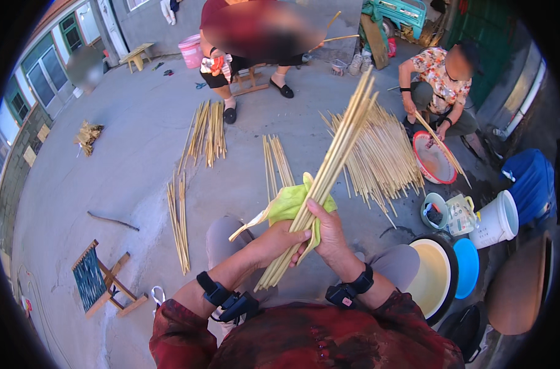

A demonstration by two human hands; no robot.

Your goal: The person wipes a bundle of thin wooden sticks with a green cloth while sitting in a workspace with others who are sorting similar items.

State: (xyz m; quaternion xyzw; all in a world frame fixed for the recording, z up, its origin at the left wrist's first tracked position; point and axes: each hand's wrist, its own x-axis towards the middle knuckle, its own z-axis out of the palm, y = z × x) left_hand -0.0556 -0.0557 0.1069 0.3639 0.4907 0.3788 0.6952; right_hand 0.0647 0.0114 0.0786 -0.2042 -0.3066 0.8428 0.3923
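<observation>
A bundle of long straw-coloured stalks [332,166] slants up and away in front of me, its near ends by my lap. My left hand [281,238] is closed round the lower part, thumb lying across the stalks. Just above and to the right, my right hand [329,232] grips the same bundle with a light green cloth [289,203] pressed against it. The cloth wraps partly behind the stalks and hangs out on both sides. Some fingers of both hands are hidden behind the bundle.
A large pile of stalks [381,154] lies ahead right, with smaller groups [209,132] ahead left. Two people sit beyond; one holds stalks over a red-rimmed basin [432,161]. Basins [424,277] and a white bucket [496,218] stand at right, a folding stool [101,277] at left.
</observation>
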